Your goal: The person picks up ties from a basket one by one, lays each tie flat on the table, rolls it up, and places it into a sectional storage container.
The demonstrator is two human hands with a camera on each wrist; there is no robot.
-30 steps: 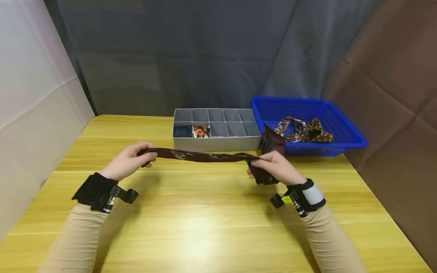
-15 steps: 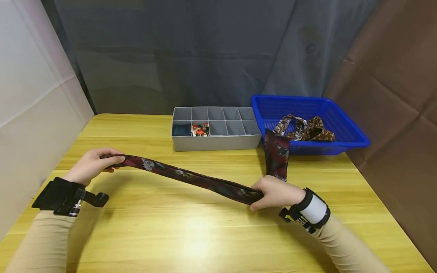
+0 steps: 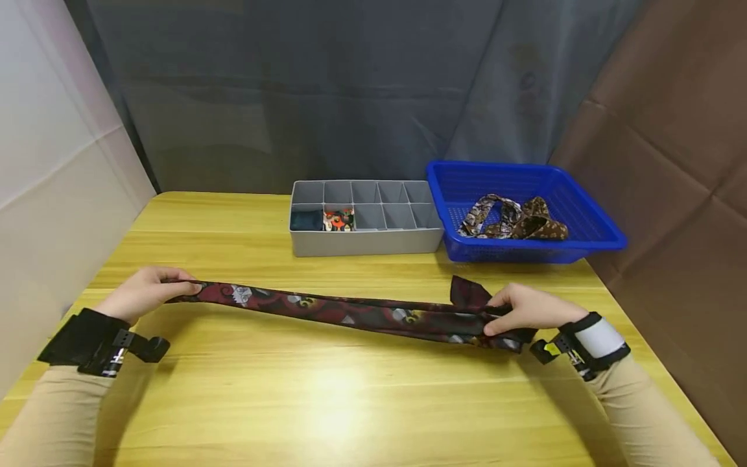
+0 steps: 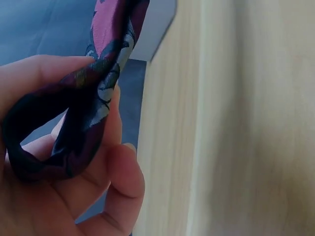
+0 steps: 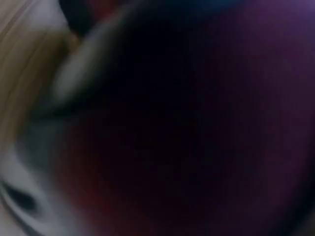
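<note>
Head view: a person's two hands hold a dark red patterned tie [image 3: 350, 312] stretched out low over a yellow wooden tabletop [image 3: 350, 402], running left to right across its middle. Left hand [image 3: 146, 295], near the left edge, has fingers curled round one end of the tie. Right hand [image 3: 528, 310], toward the right edge, pinches the other end w/ fingers curled over the cloth; the wide pointed tip sticks up just behind that hand. Both forearms wear beige sleeves & black wrist straps.

Left wrist view: close-up of the left hand [image 4: 74, 187], tie [image 4: 83, 113] folded into a loop & gripped betw. thumb & fingers, tabletop [image 4: 236, 137] just beside it.

Right wrist view: almost all blur, dark red cloth pressed close to the lens; grip can't be made out here.

At the tabletop's far edge, centre: a grey divided box [image 3: 364, 217], 2 rows of compartments. In the front row, the leftmost one holds something dark blue, the next one something orange & white; the rest look bare. Touching the box's right side, at the far right corner: a blue basket [image 3: 589, 227] w/ brown patterned ties [image 3: 513, 220] heaped inside. Grey curtain behind, brown panel at right, white panel at left.
</note>
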